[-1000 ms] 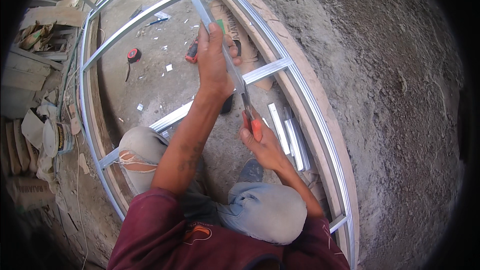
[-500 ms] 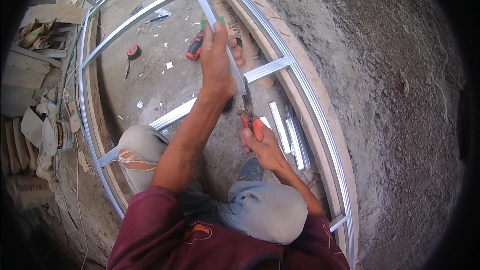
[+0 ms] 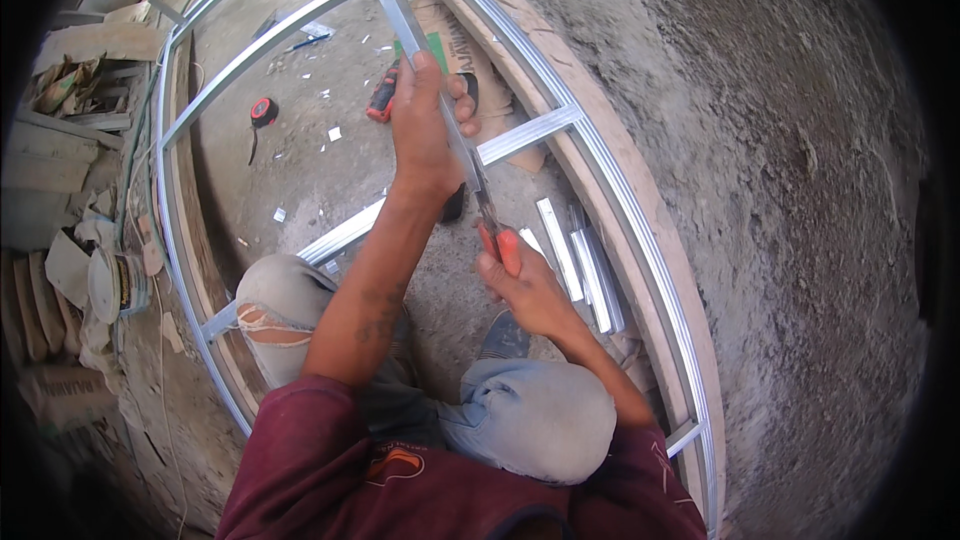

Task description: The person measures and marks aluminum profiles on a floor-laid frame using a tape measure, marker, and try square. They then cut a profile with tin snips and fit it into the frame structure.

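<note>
My left hand [image 3: 425,135] is wrapped round a thin silvery metal channel [image 3: 402,22], held at a slant above the ground. Its near end meets the blades of red-handled tin snips [image 3: 509,252]. My right hand [image 3: 532,292] grips the snips by their handles, and the blades lie along the channel's end. Whether they have cut into the metal is too small to tell. Just beyond my left hand, a red and black power tool [image 3: 383,92] lies partly hidden on the ground.
A metal frame [image 3: 640,208] with crossbars surrounds me, along wooden boards. Cut channel pieces [image 3: 588,275] lie right of my right hand. A red tape measure [image 3: 264,111] and metal scraps rest on the left. A rough concrete surface [image 3: 800,190] is at right; planks [image 3: 45,160] lie far left.
The snips' handles have come closer together in my right hand. Both hands and the channel have shifted slightly left in the view.
</note>
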`<state>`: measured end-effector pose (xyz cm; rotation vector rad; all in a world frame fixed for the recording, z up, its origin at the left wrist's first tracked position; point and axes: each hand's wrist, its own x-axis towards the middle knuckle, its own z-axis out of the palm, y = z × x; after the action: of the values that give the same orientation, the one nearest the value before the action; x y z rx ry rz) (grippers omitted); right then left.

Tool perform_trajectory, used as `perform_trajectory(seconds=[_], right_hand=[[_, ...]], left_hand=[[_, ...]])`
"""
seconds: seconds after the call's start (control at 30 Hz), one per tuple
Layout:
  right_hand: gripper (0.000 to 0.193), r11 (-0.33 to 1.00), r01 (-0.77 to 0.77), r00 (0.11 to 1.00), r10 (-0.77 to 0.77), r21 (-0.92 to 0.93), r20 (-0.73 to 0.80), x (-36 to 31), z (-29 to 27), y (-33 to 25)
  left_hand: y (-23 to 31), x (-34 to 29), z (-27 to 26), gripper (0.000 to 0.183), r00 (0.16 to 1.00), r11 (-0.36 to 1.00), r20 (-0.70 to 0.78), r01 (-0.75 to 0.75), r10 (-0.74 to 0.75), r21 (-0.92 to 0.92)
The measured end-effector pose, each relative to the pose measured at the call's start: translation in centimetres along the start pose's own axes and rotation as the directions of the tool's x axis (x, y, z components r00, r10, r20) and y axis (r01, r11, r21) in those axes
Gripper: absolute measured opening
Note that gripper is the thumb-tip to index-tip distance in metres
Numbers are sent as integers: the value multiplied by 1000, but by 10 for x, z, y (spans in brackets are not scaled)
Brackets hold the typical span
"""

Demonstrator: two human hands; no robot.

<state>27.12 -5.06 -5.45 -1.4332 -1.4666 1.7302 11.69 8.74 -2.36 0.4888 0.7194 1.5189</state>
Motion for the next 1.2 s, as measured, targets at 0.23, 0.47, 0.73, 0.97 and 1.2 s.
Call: perform_trajectory(seconds=[0.23,0.47,0.73,0.97,1.2], right_hand=[[51,980,-38,970,-12,197,245,-17,-20,-1],[76,914,-65,949,-68,401,309,-9,-17,3],[47,843,-114,937,-85,525,340,-9,-18,-6],[44,837,-153,950,-23,526,313,-19,-13,-30],[41,908,-201,925,53,368,375,-24,-34,-37]], left_hand=[[23,18,-15,39,989,990,91,120,-114,-72],[21,17,-18,48,961,956,231,204,-155,-209],[14,17,-17,53,877,921,439,318,-196,-225],[13,12,-6,53,906,954,374,267,-200,-136],[18,2,6,52,873,934,332,325,-357,149]])
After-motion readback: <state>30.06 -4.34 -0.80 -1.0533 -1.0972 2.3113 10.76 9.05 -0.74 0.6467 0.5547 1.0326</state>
